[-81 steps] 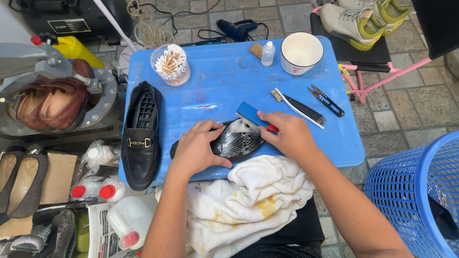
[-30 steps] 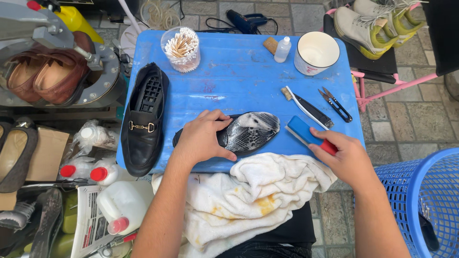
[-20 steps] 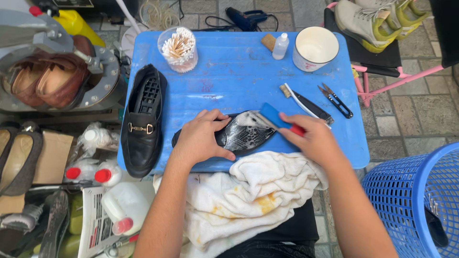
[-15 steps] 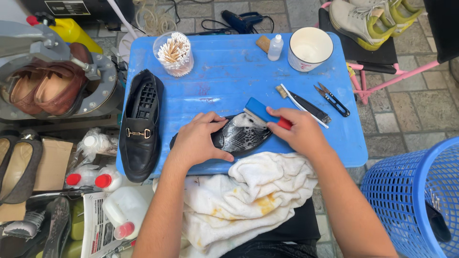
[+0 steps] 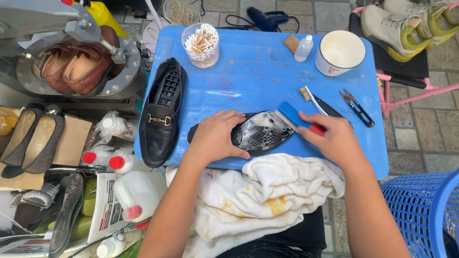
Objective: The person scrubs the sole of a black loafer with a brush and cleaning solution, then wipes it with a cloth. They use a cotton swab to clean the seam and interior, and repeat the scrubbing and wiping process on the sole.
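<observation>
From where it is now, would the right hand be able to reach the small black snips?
Probably yes. The right hand holds a blue brush, and the snips lie just beyond it on bare blue table, nothing between; the brush would need setting down.
</observation>
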